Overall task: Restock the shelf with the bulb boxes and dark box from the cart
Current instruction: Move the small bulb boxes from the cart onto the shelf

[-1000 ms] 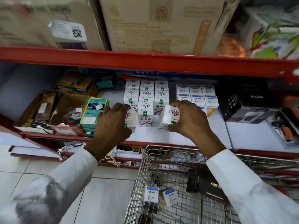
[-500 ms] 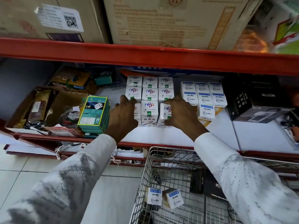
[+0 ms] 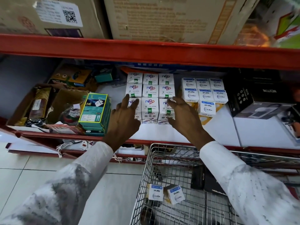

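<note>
At the bottom right of the frame a wire cart (image 3: 146, 172) stands against the shelf (image 3: 170, 133). In it lie two white bulb boxes (image 3: 165, 193) side by side and, just right of them, a dark box (image 3: 206, 180) leaning at the cart's wall, partly behind the right sleeve (image 3: 243, 184).

Above the cart, both hands reach over the shelf's red front edge. The left hand (image 3: 122, 120) is spread wide, fingertips on the front left box of the Nippo block (image 3: 150, 93); the right hand (image 3: 185, 118) is also spread open, fingers on the front right box. Neither hand grips anything.

Left of the left hand, touching or nearly so, stands a teal charger box (image 3: 95, 109), with open cartons of clutter (image 3: 40, 104) further left. Right of the Nippo block sit the Wipro boxes (image 3: 203, 93), then black boxes (image 3: 253, 96) at the right edge. Big cartons (image 3: 162, 17) fill the top of the frame.

A second ago each hand held a Nippo box above the shelf front; half a second ago they pressed those boxes into the front row. Now the boxes stand there and the fingers have opened.
</note>
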### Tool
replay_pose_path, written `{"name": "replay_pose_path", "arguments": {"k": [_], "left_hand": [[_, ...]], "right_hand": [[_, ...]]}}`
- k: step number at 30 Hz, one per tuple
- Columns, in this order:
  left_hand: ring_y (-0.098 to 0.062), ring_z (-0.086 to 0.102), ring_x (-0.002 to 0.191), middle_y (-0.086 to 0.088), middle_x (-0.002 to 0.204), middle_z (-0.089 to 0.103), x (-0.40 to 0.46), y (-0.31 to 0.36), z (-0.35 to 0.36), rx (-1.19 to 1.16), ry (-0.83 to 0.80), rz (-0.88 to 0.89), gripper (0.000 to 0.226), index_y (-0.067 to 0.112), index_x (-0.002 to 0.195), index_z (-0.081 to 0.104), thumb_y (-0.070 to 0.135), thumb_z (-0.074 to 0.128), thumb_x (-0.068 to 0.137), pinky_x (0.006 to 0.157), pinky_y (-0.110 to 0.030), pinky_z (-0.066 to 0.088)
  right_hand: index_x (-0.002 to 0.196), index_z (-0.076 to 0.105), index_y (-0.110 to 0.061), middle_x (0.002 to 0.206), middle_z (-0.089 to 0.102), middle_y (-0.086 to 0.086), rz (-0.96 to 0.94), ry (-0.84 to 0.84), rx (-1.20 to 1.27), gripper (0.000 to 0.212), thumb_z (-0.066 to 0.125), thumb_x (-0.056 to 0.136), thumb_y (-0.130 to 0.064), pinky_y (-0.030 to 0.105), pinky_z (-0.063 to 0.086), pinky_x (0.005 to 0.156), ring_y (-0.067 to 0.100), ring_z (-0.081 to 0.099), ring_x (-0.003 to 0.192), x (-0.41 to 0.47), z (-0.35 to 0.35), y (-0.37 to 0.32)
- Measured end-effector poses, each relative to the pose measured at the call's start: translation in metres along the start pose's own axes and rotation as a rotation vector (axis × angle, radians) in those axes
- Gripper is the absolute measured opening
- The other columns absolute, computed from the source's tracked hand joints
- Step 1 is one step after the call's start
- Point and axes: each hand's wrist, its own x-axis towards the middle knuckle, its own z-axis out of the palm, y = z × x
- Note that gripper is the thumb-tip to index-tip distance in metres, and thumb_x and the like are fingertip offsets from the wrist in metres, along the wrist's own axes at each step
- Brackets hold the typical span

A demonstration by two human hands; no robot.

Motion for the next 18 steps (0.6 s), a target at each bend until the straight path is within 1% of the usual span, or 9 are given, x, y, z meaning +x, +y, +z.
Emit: {"name": "replay_pose_path", "arguments": {"k": [2,4,5,7,10,13,15,16,18], "left_hand": [[-0.045,0.020,0.152,-0.016,0.170,0.010,-0.024,0.008,0.003,0.040,0.036,0.035,0.086,0.025,0.159,0.025,0.033,0.068,0.086,0.117,-0.061,0.030],[-0.045,0.004,0.155,-0.017,0.171,0.001,-0.053,0.017,0.012,0.044,0.076,0.109,0.090,0.025,0.162,0.018,0.040,0.066,0.087,0.122,-0.063,0.013],[-0.046,0.000,0.155,-0.018,0.170,0.000,-0.069,0.022,0.020,0.049,0.094,0.156,0.091,0.023,0.162,0.017,0.043,0.065,0.087,0.122,-0.065,0.009],[-0.047,-0.001,0.155,-0.022,0.169,0.002,-0.098,0.032,0.041,0.066,0.101,0.233,0.091,0.019,0.161,0.020,0.045,0.063,0.085,0.122,-0.069,0.010],[-0.048,0.002,0.154,-0.025,0.168,0.008,-0.140,0.047,0.075,0.062,0.012,0.308,0.092,0.014,0.160,0.024,0.043,0.063,0.082,0.120,-0.069,0.018],[-0.053,0.017,0.150,-0.030,0.164,0.021,-0.171,0.057,0.111,0.088,-0.121,0.417,0.096,0.005,0.156,0.032,0.039,0.071,0.075,0.115,-0.069,0.029],[-0.053,0.023,0.148,-0.030,0.162,0.026,-0.180,0.060,0.134,0.116,-0.199,0.425,0.098,0.002,0.154,0.036,0.038,0.074,0.072,0.115,-0.068,0.031],[-0.053,0.022,0.149,-0.030,0.163,0.021,-0.182,0.062,0.145,0.123,-0.243,0.407,0.100,0.002,0.156,0.032,0.038,0.075,0.072,0.118,-0.066,0.027],[-0.052,0.006,0.152,-0.026,0.165,-0.002,-0.183,0.067,0.164,0.154,-0.377,0.364,0.105,0.004,0.160,0.013,0.036,0.072,0.080,0.123,-0.062,0.012]], "right_hand": [[0.151,0.036,-0.018,0.161,0.032,0.006,0.000,0.033,0.002,0.076,0.070,0.082,-0.024,0.042,0.053,0.095,0.032,0.049,0.133,-0.025,0.002,0.002],[0.153,0.030,-0.017,0.163,0.027,0.009,-0.013,0.080,-0.019,0.080,0.067,0.084,-0.028,0.045,0.052,0.096,0.035,0.040,0.140,-0.057,0.009,0.006],[0.154,0.028,-0.017,0.164,0.025,0.010,-0.017,0.092,-0.036,0.082,0.067,0.083,-0.029,0.046,0.048,0.102,0.036,0.034,0.144,-0.074,0.014,0.008],[0.156,0.022,-0.017,0.166,0.016,0.010,-0.013,0.078,-0.046,0.085,0.064,0.084,-0.031,0.048,0.036,0.115,0.035,0.020,0.151,-0.109,0.029,0.017],[0.157,0.015,-0.017,0.168,0.007,0.009,0.003,0.011,-0.061,0.084,0.058,0.087,-0.032,0.048,0.024,0.122,0.032,0.004,0.154,-0.159,0.055,0.032],[0.158,0.011,-0.016,0.168,0.005,0.009,0.028,-0.115,-0.077,0.086,0.057,0.085,-0.029,0.048,0.022,0.123,0.031,-0.001,0.154,-0.201,0.086,0.050],[0.157,0.013,-0.016,0.168,0.009,0.008,0.056,-0.207,-0.042,0.090,0.061,0.083,-0.027,0.049,0.026,0.122,0.031,0.002,0.154,-0.220,0.106,0.060],[0.157,0.015,-0.014,0.167,0.012,0.008,0.052,-0.255,-0.039,0.091,0.064,0.081,-0.027,0.050,0.028,0.120,0.032,0.006,0.154,-0.227,0.116,0.065],[0.156,0.021,-0.011,0.166,0.018,0.010,0.018,-0.352,-0.040,0.094,0.070,0.077,-0.026,0.053,0.031,0.118,0.034,0.013,0.153,-0.237,0.137,0.071]]}}
